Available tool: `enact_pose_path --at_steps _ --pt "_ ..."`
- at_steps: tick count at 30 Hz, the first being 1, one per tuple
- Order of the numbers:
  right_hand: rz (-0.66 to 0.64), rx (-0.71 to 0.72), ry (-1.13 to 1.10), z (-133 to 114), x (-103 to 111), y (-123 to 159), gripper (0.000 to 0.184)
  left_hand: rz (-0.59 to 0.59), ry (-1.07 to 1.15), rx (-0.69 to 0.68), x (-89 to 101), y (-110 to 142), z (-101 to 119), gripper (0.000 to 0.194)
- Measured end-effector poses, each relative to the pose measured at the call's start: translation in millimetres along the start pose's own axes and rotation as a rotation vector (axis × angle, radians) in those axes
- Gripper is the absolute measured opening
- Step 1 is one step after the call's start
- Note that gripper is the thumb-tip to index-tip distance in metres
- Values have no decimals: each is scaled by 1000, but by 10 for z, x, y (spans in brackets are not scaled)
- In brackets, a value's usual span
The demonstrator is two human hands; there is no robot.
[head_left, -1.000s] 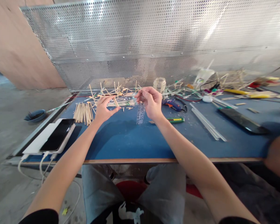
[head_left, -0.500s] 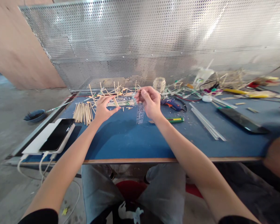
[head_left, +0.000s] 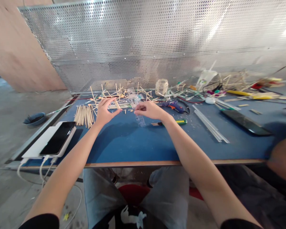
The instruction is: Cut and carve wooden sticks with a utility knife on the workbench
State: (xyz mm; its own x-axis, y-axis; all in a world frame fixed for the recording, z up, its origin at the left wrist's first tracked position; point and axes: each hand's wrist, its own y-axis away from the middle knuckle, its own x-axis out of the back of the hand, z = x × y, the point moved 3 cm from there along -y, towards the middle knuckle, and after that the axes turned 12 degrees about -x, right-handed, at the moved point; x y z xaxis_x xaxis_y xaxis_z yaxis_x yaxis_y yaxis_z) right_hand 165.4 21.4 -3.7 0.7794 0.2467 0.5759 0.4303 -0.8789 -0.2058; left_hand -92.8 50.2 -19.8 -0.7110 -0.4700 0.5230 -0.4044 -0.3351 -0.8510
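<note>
My left hand point(head_left: 105, 112) is closed in a wide pinch, with a short wooden stick point(head_left: 117, 104) held between thumb and fingers. My right hand point(head_left: 149, 110) has its fingers curled together, their tips against a clear plastic ruler point(head_left: 140, 121) that slants away across the blue tabletop. Past the ruler's middle, clear plastic and thin stick frames point(head_left: 120, 92) make its far part hard to make out. A bundle of wooden sticks point(head_left: 84, 116) lies left of my left hand. Near my right wrist is a green utility knife point(head_left: 181, 122), its blade out.
A blue glue gun point(head_left: 173, 106) and a jar point(head_left: 161, 87) stand beyond my right hand. Clear glue sticks point(head_left: 209, 124) and a black phone-like slab point(head_left: 245, 122) lie to the right. A phone point(head_left: 58, 138) rests on a white box at left. Another person's arm point(head_left: 283, 156) is at right.
My right hand has come lower and a little left, its fingers turning leftward. The ruler has swung from nearly upright in view to a leftward slant. My left hand stays almost still with the stick.
</note>
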Motion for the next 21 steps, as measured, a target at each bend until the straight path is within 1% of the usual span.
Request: enact_pose_path --at_steps 2,4,6,7,8,9,12,14,16,21 --pt "-118 -71 67 110 20 6 12 1 -3 3 9 0 -6 58" --pt "-237 -141 58 195 21 9 10 -1 -4 1 17 0 -10 58" --pt "-308 -180 45 237 4 8 11 -6 -3 -1 22 -1 -10 58" --pt "-298 -188 29 243 -5 1 12 -10 -3 -1 21 0 -8 58" --pt "-257 -189 -1 242 -14 -12 14 -12 -5 0 19 1 -4 58" --pt "-189 -185 -52 237 -24 -30 16 -11 -8 0 14 3 2 59" --pt "69 -169 -257 233 -73 -103 24 -23 -10 -16 -21 12 31 60" --pt "153 -160 -343 245 -146 -159 27 -52 -16 -46 -58 20 59 60" --pt "160 -158 -386 257 -235 -210 28 -91 -38 -86 -94 27 91 59" --pt "120 -163 -547 258 -409 -253 31 -218 -88 -190 -158 39 178 61"
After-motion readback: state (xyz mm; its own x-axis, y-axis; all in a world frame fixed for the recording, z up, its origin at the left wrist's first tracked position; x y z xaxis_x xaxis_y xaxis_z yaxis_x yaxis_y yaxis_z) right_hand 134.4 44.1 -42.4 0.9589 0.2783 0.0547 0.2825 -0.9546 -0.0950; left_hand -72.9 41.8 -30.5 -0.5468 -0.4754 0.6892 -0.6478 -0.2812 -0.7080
